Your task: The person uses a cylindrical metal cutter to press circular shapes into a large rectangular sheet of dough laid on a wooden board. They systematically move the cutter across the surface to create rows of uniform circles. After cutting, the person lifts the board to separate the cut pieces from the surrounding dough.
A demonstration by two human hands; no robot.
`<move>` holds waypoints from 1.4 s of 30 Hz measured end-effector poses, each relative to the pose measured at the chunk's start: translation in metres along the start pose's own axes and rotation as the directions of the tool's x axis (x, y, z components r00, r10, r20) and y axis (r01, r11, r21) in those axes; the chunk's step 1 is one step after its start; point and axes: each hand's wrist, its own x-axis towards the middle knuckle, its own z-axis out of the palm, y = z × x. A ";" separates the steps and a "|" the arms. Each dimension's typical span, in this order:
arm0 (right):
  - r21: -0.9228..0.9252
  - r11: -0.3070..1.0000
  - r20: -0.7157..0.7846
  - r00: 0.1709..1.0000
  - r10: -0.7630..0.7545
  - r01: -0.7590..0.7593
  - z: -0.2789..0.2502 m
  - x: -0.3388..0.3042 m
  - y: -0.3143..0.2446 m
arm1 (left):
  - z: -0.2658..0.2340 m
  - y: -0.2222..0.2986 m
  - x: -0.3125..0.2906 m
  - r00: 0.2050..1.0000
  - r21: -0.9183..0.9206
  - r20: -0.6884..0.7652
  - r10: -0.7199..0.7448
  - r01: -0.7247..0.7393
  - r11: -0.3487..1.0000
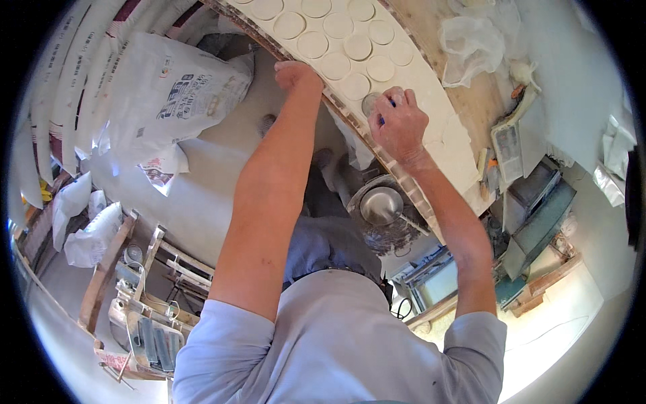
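Observation:
A pale sheet of dough [449,131] lies along a wooden work table [464,111], with several round outlines cut into it. My right hand [402,124] is closed around a round cutter [369,103]; its rim shows left of my fingers, and bits of blue show between them. The cutter rests on the dough beside the nearest dough circle [354,87]. My left hand [298,75] is closed at the table's near left edge, apart from the dough circles. Its fingers are mostly hidden, so I cannot make out what they hold.
Below the table edge stands a round metal pan [381,205]. A large white printed sack [182,94] stands left of my left arm, with stacked sacks [70,74] behind. Clear plastic bags [471,47] lie on the table's far side. A wooden frame [161,276] stands lower left.

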 end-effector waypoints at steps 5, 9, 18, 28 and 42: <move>0.458 0.837 -0.270 0.850 0.452 -0.300 0.011 -0.017 -0.018 | 0.047 -0.031 0.051 0.984 0.097 -0.069 0.164 -0.157 0.983; 0.840 0.472 -0.115 0.763 0.636 -0.267 0.057 -0.054 0.003 | 0.080 -0.061 0.092 0.927 0.240 0.035 0.373 -0.370 0.897; 0.849 0.504 -0.142 0.850 0.508 -0.160 0.041 -0.052 0.021 | 0.026 -0.019 0.029 1.000 -0.229 0.009 0.001 0.001 0.973; 0.868 0.373 0.051 0.805 0.591 -0.328 0.050 -0.051 0.079 | -0.001 0.011 -0.031 0.986 -0.438 -0.075 -0.146 0.099 0.894; 0.320 0.929 -0.283 0.917 0.282 -0.187 -0.036 -0.008 0.033 | -0.003 0.013 -0.002 0.956 -0.521 0.067 -0.285 0.277 0.808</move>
